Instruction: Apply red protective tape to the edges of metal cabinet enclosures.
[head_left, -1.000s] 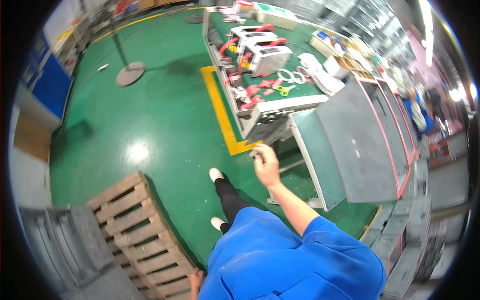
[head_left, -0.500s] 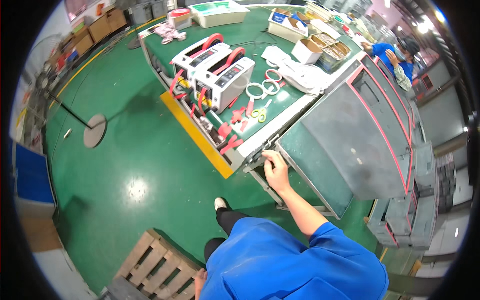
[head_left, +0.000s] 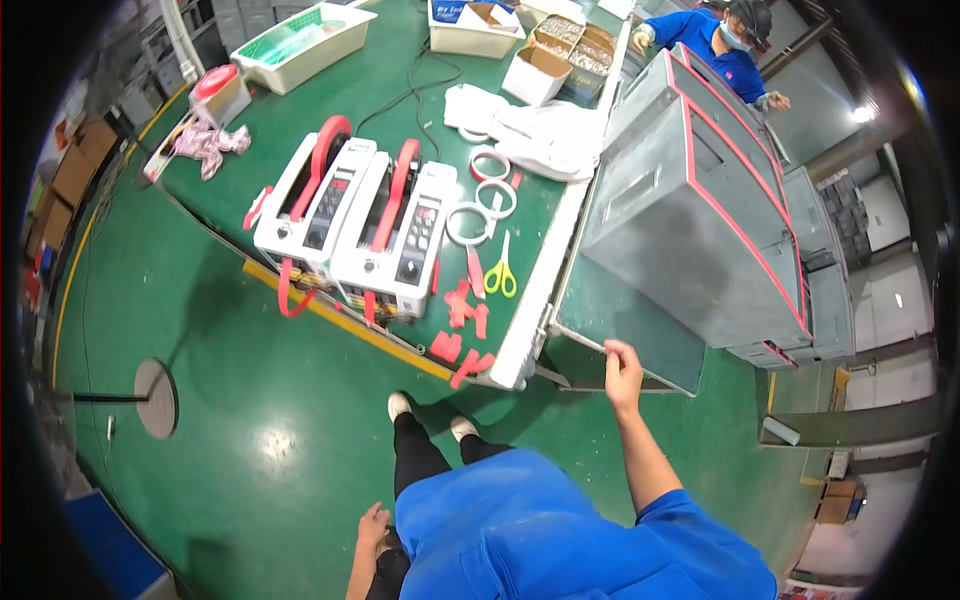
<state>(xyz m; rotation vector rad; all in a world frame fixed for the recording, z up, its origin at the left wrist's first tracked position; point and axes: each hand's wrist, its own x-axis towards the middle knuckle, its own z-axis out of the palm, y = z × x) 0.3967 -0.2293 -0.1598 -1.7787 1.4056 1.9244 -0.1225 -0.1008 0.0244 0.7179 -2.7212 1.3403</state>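
The right hand [head_left: 622,368] is raised at the front edge of the grey metal panel [head_left: 628,322] — grip narrow, fingers pinched on that edge, just beside the green worktop [head_left: 400,80]. The left hand [head_left: 372,526] is hung low by the leg — grip can't be told.

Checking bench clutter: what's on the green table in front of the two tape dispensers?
Before the tape dispensers on the table: cut red tape strips, scissors and two tape rolls. Anything under the dispensers is hidden.
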